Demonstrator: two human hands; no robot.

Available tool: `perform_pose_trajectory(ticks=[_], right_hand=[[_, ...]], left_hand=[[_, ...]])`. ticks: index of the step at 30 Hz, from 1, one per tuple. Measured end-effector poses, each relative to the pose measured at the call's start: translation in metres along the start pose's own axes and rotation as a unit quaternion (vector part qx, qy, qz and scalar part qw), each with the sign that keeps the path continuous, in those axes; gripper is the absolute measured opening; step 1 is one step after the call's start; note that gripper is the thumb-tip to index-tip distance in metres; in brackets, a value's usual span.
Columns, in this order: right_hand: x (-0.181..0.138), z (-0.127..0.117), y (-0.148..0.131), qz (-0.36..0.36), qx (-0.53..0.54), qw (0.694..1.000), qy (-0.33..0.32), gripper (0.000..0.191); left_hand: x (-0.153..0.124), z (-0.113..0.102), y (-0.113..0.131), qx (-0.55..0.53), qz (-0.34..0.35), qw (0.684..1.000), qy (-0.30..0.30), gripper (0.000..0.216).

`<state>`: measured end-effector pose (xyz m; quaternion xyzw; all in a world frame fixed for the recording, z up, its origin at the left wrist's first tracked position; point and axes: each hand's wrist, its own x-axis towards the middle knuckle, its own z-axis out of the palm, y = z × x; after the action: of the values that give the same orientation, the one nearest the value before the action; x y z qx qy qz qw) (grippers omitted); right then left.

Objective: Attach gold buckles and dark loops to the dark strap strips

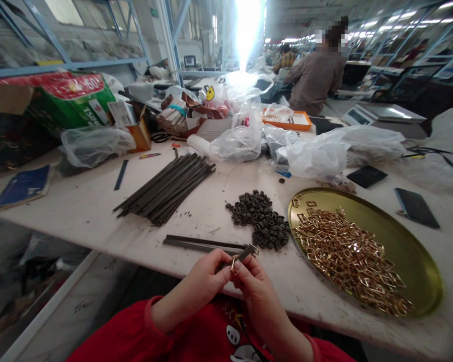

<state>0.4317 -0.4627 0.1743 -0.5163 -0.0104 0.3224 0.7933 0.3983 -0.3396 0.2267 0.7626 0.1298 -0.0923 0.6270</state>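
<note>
My left hand [204,281] and my right hand [254,286] meet at the table's near edge, both pinching a thin dark strap [245,253] with a small gold buckle at its end. Just beyond my fingers lie a few loose dark straps [200,243]. A heap of small dark loops [262,218] sits ahead of my right hand. A round brass tray [411,251] to the right holds many gold buckles [347,254]. A big bundle of dark straps [166,188] lies farther left.
Clear plastic bags [324,151], a green carton [71,100], a blue notebook [22,187], an orange tray [287,119], two dark phones [416,207] and a scale [381,114] crowd the table's far side. A person [317,75] sits with their back turned beyond it.
</note>
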Motion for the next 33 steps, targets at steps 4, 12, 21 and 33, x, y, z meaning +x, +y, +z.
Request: perform_pose_trajectory(ticks=[4,12,21,33], right_hand=[[0.001,0.003,-0.001,-0.025,-0.03,0.999,0.018,0.019],[-0.007,-0.013,-0.015,-0.203,-0.262,0.942,0.054,0.022],[-0.008,-0.011,-0.048,0.005,-0.107,0.984,-0.142,0.018],[-0.002,-0.02,-0.031,-0.09,-0.219,0.968,-0.088,0.012]], left_hand=[[0.001,0.0,-0.005,-0.011,-0.021,1.0,-0.005,0.02],[-0.003,-0.001,-0.006,-0.08,-0.109,0.991,-0.013,0.032],[-0.012,0.001,-0.008,-0.068,-0.093,0.993,-0.02,0.025],[-0.01,0.007,-0.013,0.049,-0.008,0.998,0.025,0.017]])
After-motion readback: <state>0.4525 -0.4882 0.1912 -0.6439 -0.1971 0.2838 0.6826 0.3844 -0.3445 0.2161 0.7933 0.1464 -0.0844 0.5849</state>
